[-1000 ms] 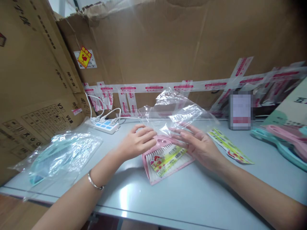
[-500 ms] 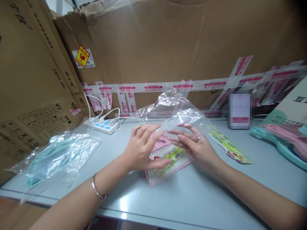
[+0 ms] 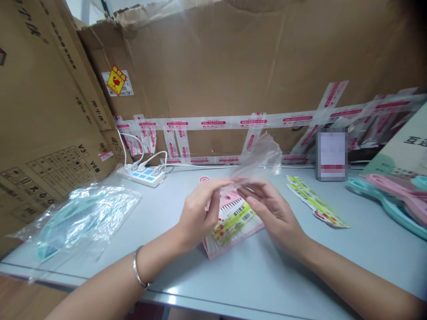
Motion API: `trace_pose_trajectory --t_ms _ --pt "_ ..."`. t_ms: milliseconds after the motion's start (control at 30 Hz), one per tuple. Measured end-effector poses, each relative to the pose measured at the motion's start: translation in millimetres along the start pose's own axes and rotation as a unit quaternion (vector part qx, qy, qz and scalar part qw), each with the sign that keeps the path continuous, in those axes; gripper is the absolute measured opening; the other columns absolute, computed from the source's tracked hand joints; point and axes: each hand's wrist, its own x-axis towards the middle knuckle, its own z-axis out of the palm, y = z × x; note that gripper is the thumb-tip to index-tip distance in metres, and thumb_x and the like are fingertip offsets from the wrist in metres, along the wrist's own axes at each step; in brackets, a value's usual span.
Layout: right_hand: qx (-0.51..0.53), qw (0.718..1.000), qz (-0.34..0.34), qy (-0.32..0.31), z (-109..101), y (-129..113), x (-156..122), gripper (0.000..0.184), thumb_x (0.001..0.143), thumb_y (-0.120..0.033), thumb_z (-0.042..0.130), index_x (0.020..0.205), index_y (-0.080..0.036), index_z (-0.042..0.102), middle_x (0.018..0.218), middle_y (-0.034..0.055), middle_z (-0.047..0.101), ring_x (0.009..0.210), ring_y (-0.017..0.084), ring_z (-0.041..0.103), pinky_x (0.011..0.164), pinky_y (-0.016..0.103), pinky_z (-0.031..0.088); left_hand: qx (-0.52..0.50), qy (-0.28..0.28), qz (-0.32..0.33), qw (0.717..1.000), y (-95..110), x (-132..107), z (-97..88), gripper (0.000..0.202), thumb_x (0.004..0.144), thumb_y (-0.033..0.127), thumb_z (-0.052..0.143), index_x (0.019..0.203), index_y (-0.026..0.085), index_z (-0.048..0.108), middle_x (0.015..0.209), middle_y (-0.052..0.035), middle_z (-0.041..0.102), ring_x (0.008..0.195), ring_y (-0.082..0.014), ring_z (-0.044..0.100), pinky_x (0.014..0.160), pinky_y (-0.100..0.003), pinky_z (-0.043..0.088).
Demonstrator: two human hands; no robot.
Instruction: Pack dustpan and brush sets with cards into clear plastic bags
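A pink dustpan set (image 3: 229, 198) with comb-like teeth and a yellow-green card label (image 3: 233, 222) lies on the table between my hands. Above it, a clear plastic bag (image 3: 258, 158) is bunched together, its loose end standing up. My left hand (image 3: 203, 209) has its fingers bent over the bunched plastic from the left. From the other side, my right hand (image 3: 270, 209) curls its fingers round the same plastic, the thumb over the label. The fingertips of my left hand are partly hidden.
On the left lies a teal item (image 3: 73, 218) in a clear bag. Behind are a power strip (image 3: 147, 174) and a large cardboard box (image 3: 207, 66). To the right are a loose green label card (image 3: 313, 202), a phone-like device (image 3: 332, 155) and pink and teal handles (image 3: 393, 195).
The spread-out plastic above the dustpan set has been gathered into a narrow bunch. Both hands have closed in on it, and the label shows more plainly.
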Motion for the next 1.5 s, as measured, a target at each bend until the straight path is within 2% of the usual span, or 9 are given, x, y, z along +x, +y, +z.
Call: trace_pose_trajectory --t_ms 233,467,667,800,967,1167,1300,1400,1500 --pt "-0.280 0.951 -0.112 0.071 -15 -7 8 0.026 0.085 -0.023 0.053 0.112 -0.024 0.051 0.115 0.0057 0.060 0.109 0.019 0.058 0.096 0.035 0.046 -0.192 0.001 -0.336 0.922 -20 0 7.7 0.022 0.083 0.024 0.052 0.101 0.019 0.040 0.092 -0.0055 0.059 0.079 -0.0140 0.062 0.058 -0.028 0.058" --pt "-0.538 0.785 -0.302 0.044 -33 -10 19 0.013 0.087 -0.011 0.047 0.089 -0.020 0.056 0.080 0.0046 0.064 0.078 0.018 0.058 0.071 0.032 0.047 0.027 0.008 -0.062 0.998 -8 -8 7.8 0.063 0.077 0.038 0.062 0.128 0.019 0.030 0.124 -0.0164 0.045 0.113 -0.0257 0.048 0.086 -0.042 0.049" --pt "-0.607 0.699 -0.375 -0.049 -23 -15 15 0.021 0.087 -0.006 0.040 0.093 -0.015 0.060 0.084 0.0097 0.064 0.082 0.021 0.052 0.075 0.034 0.046 0.237 0.074 0.258 0.933 9 4 -8.2 0.045 0.079 0.032 0.058 0.121 0.020 0.047 0.115 -0.0089 0.058 0.113 -0.0225 0.050 0.094 -0.038 0.035" --pt "-0.619 0.654 -0.420 -0.111 -11 -18 11 0.025 0.088 -0.006 0.040 0.083 -0.016 0.063 0.084 0.0084 0.065 0.086 0.019 0.053 0.074 0.031 0.042 0.309 -0.014 0.238 0.921 9 9 -12.5 0.022 0.084 0.020 0.054 0.105 0.022 0.057 0.104 -0.0011 0.068 0.103 -0.0190 0.058 0.089 -0.037 0.026" --pt "-0.636 0.633 -0.439 -0.046 -14 -20 14 0.023 0.088 -0.008 0.044 0.083 -0.019 0.063 0.082 0.0053 0.066 0.080 0.017 0.052 0.072 0.030 0.037 0.345 -0.110 0.166 0.917 -4 6 -14.5 0.009 0.086 0.018 0.051 0.087 0.019 0.061 0.082 0.0004 0.070 0.076 -0.0161 0.060 0.073 -0.035 0.027" --pt "-0.622 0.636 -0.457 0.001 -20 -18 14 0.020 0.082 -0.006 0.053 0.091 -0.023 0.060 0.085 0.0035 0.066 0.080 0.017 0.054 0.071 0.030 0.039 0.333 -0.136 0.130 0.924 -9 0 -4.9 0.015 0.088 0.018 0.047 0.078 0.017 0.058 0.068 0.0002 0.063 0.063 -0.0135 0.054 0.060 -0.030 0.029" --pt "-0.561 0.718 -0.409 0.055 -29 -20 19 0.021 0.082 -0.009 0.051 0.091 -0.027 0.060 0.086 0.0028 0.064 0.081 0.017 0.057 0.074 0.033 0.041 0.328 -0.063 0.087 0.939 -20 12 -21.8 0.014 0.086 0.014 0.044 0.077 0.017 0.055 0.068 -0.0007 0.061 0.060 -0.0120 0.053 0.058 -0.026 0.035" --pt "-0.501 0.816 -0.253 0.137 -47 -17 28 0.009 0.083 -0.020 0.048 0.085 -0.022 0.057 0.080 0.0050 0.061 0.075 0.019 0.057 0.066 0.033 0.044 0.326 0.034 0.018 0.945 -41 24 -49.2 0.010 0.084 0.015 0.045 0.082 0.018 0.054 0.072 -0.0005 0.061 0.058 -0.0103 0.053 0.058 -0.023 0.039" --pt "-0.493 0.866 0.025 0.080 -66 -2 33 0.021 0.081 -0.039 0.048 0.085 -0.020 0.056 0.075 0.0035 0.060 0.061 0.017 0.055 0.055 0.031 0.042 0.363 0.076 -0.049 0.928 -63 29 -70.9 0.008 0.083 0.017 0.047 0.088 0.019 0.053 0.068 0.0011 0.059 0.057 -0.0110 0.053 0.056 -0.023 0.038"
